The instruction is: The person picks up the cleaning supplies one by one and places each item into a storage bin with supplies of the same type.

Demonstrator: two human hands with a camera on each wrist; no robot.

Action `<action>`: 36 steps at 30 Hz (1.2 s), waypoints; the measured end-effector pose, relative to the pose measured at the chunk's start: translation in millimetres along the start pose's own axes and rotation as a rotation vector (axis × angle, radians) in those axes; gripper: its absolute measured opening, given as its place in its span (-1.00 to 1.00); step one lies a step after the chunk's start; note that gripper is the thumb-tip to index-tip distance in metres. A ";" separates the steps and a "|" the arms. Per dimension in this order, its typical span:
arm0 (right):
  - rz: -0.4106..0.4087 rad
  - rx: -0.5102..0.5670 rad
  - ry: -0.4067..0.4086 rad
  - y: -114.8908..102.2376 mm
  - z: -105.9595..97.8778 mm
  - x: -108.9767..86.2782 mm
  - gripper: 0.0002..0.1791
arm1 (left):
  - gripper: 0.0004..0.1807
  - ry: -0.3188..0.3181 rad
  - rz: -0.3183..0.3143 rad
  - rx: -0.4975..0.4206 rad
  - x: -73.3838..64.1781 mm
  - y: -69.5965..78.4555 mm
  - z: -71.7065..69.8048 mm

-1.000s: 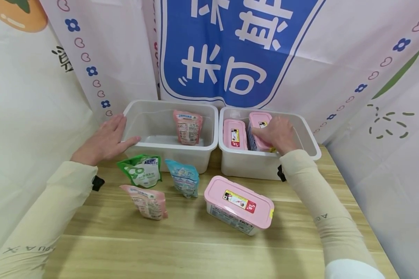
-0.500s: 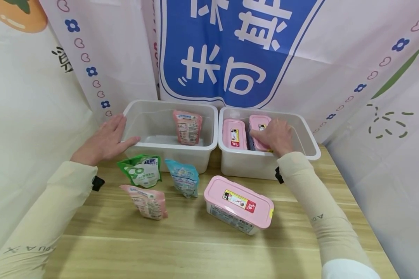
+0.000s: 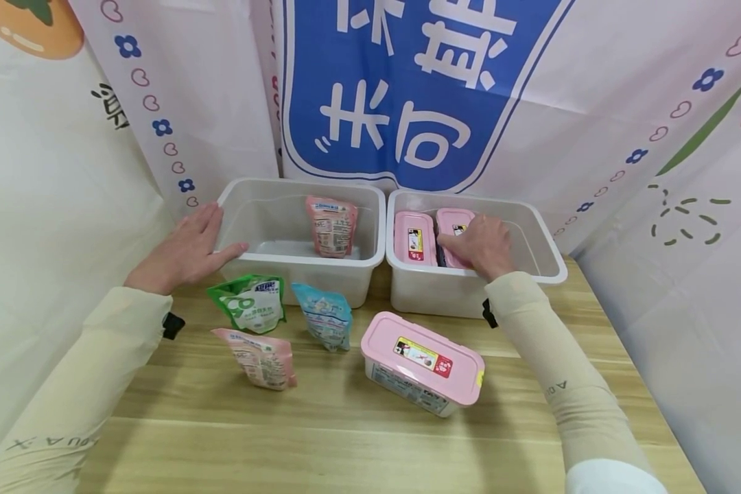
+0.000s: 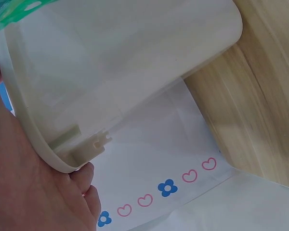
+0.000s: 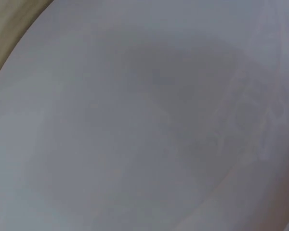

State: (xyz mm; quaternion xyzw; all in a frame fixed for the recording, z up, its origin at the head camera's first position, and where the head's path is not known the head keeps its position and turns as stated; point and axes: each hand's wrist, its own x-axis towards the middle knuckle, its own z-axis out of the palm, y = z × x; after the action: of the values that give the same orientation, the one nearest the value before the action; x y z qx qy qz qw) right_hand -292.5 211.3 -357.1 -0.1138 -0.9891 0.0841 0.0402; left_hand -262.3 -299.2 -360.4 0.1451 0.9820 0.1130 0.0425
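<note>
Right hand (image 3: 489, 245) is gripping pink-lidded box (image 3: 452, 221) inside right bin (image 3: 438, 295), lower than a second ago. Left of that, left hand (image 3: 182, 252) is resting, fingers straight, on adjoining bin (image 3: 321, 273).

From my end I see pink box lids (image 3: 422, 357), a green-and-white pouch (image 3: 256, 307), a blue pouch (image 3: 326, 319), off-white bins (image 3: 438, 296) and a wood-grained table (image 3: 296, 446).

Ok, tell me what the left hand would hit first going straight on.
Likely the left bin: the left hand already touches its rim. Past that, the printed backdrop seems next, though depth is unclear.
</note>
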 end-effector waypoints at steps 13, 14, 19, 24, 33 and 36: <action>0.037 0.024 -0.027 2.2 7.6 1.9 -0.06 | 0.14 -0.017 -0.013 -0.002 0.4 -0.1 -0.2; 0.037 0.024 -0.027 2.4 7.9 2.2 -0.06 | 0.14 -0.018 -0.013 -0.002 0.4 0.1 -0.4; 0.027 0.019 -0.021 3.1 9.2 2.9 -0.08 | 0.15 -0.020 -0.017 -0.001 0.1 0.7 -0.8; 0.027 0.026 -0.035 3.0 9.7 3.0 -0.08 | 0.14 -0.016 -0.015 0.001 0.2 0.3 -0.4; 0.027 0.031 -0.056 2.9 11.0 2.6 -0.05 | 0.15 -0.016 -0.022 0.001 -0.6 -0.4 -0.1; 0.032 0.042 -0.063 4.3 12.0 2.6 -0.08 | 0.14 -0.010 -0.014 -0.003 -0.7 0.6 0.7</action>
State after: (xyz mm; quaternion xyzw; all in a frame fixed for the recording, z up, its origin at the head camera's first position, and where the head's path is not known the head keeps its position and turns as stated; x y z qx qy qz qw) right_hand -295.2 214.2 -369.5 -0.1260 -0.9860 0.1090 0.0098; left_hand -261.4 -298.8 -360.9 0.1385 0.9827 0.1135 0.0483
